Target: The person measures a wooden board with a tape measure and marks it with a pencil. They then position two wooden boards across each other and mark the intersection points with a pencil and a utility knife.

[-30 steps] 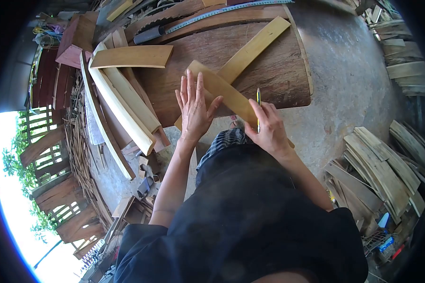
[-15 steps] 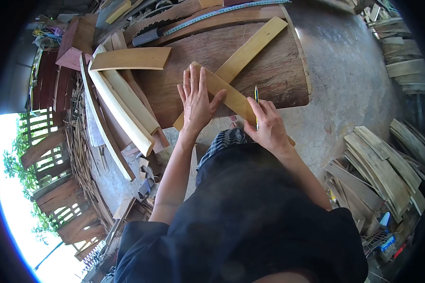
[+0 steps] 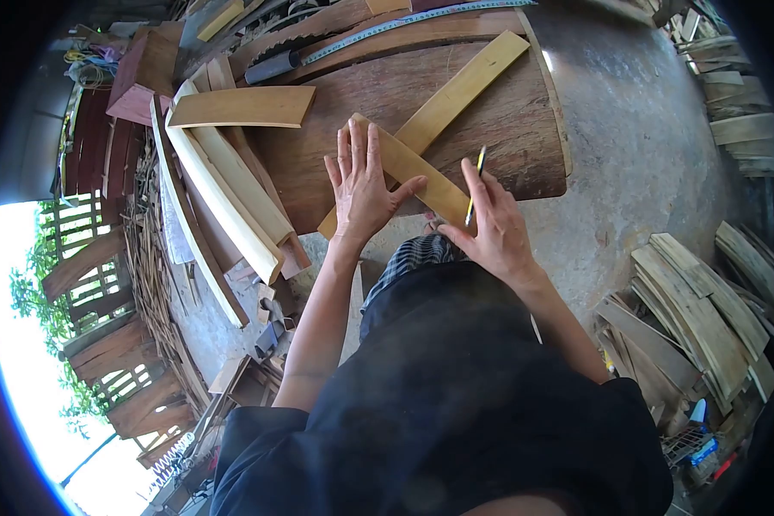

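Observation:
My left hand (image 3: 364, 193) lies flat, fingers spread, on the upper end of a wooden board (image 3: 426, 179). This board crosses over a second, longer board (image 3: 477, 84), and the two form an X on the brown wooden work surface (image 3: 344, 99). In my right hand (image 3: 500, 234) is a pencil (image 3: 481, 162), held between thumb and fingers and tilted over the near part of the upper board. The right hand hides that board's near end.
A saw with a dark handle (image 3: 273, 68) and a measuring tape (image 3: 387, 32) lie along the far side. A short curved board (image 3: 241, 107) rests across pale wood strips (image 3: 228, 185) at left. Stacked boards (image 3: 697, 301) stand on the floor at right.
My right hand has shifted slightly right, and the pencil has gone from nearly upright to tilted. The left hand stays pressed on the board. The whole view has moved slightly.

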A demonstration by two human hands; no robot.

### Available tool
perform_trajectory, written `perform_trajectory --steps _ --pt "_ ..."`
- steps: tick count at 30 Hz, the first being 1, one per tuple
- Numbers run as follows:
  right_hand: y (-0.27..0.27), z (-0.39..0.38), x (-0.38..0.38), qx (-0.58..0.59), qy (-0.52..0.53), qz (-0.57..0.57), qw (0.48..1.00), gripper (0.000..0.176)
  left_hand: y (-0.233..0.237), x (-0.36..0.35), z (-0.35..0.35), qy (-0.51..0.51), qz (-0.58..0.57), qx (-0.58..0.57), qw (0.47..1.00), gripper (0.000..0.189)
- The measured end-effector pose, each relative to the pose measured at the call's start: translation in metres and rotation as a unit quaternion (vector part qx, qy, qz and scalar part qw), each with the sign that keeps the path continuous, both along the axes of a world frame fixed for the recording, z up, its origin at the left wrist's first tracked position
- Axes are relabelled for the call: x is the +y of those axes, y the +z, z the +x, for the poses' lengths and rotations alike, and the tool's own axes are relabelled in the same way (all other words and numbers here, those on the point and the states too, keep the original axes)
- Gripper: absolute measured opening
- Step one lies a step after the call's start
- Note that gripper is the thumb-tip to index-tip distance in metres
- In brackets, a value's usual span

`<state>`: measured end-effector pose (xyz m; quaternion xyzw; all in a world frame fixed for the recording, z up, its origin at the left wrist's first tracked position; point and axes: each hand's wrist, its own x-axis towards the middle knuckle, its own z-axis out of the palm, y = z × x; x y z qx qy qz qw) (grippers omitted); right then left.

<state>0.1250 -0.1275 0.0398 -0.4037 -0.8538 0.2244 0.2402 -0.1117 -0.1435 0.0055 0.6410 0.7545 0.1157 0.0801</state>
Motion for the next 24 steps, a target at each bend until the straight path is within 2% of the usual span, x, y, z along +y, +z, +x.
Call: perform_trajectory --steps 1,3,4,5,7,8,9,11,12,13,15,17,19,20,22,23,24 --pt "-0.002 0.000 0.003 0.000 0.001 -0.002 1.000 0.090 0.001 0.000 0.001 0.003 -0.003 -0.001 1.000 0.123" --pt "-0.009 -0.003 0.017 0.083 0.032 -0.050 0.995 0.092 0.002 0.001 0.002 0.005 -0.006 -0.004 1.000 0.124" --pt "-0.007 -0.005 0.022 0.101 0.026 -0.042 0.994 0.077 0.001 0.001 0.002 0.005 -0.006 -0.001 1.000 0.124" --pt "-0.008 -0.008 0.028 0.101 0.027 -0.043 0.994 0.077 0.000 0.001 0.002 0.007 -0.007 0.001 1.000 0.124" --pt "-0.004 -0.015 0.037 0.166 0.026 -0.103 0.980 0.054 0.000 0.001 0.003 0.009 -0.010 0.001 1.000 0.124" --pt "0.001 -0.020 0.039 0.213 0.010 -0.133 0.968 0.032 0.001 0.001 0.003 0.010 -0.013 0.000 1.000 0.125" --pt "0.003 -0.021 0.042 0.213 0.013 -0.134 0.968 0.032 0.001 0.002 0.003 0.012 -0.013 0.001 1.000 0.125" --pt "0.002 -0.025 0.050 0.245 0.010 -0.253 0.936 0.029 0.002 0.001 0.003 0.009 -0.015 0.001 1.000 0.125" --pt "0.001 -0.027 0.053 0.248 0.010 -0.274 0.929 0.028 0.002 0.001 0.003 0.012 -0.015 0.000 1.000 0.125" --pt "0.001 -0.029 0.057 0.247 0.013 -0.274 0.929 0.028 0.003 0.001 0.004 0.013 -0.020 -0.002 1.000 0.125" --pt "0.001 -0.036 0.063 0.166 0.002 -0.263 0.950 0.028 0.003 0.002 0.004 0.019 -0.023 -0.003 1.000 0.125" --pt "-0.005 -0.044 0.060 0.186 0.004 -0.247 0.951 0.030 0.001 0.001 0.003 0.009 -0.008 -0.012 1.000 0.128" --pt "-0.011 -0.050 0.058 0.220 -0.003 -0.156 0.963 0.032 0.001 0.001 0.003 0.014 -0.009 -0.014 1.000 0.128" --pt "-0.012 -0.049 0.059 0.219 0.000 -0.156 0.963 0.032 0.002 0.001 0.004 0.013 -0.010 -0.016 1.000 0.128" --pt "-0.011 -0.044 0.063 0.116 0.017 -0.200 0.973 0.031 0.001 0.002 0.004 0.017 -0.006 -0.018 1.000 0.128" --pt "-0.009 -0.044 0.064 0.115 0.020 -0.200 0.973 0.031 0.001 0.001 0.005 0.016 -0.003 -0.020 1.000 0.128" --pt "-0.004 -0.044 0.065 0.127 0.010 -0.265 0.956 0.030 0.001 0.001 0.005 0.019 -0.004 -0.020 1.000 0.128"
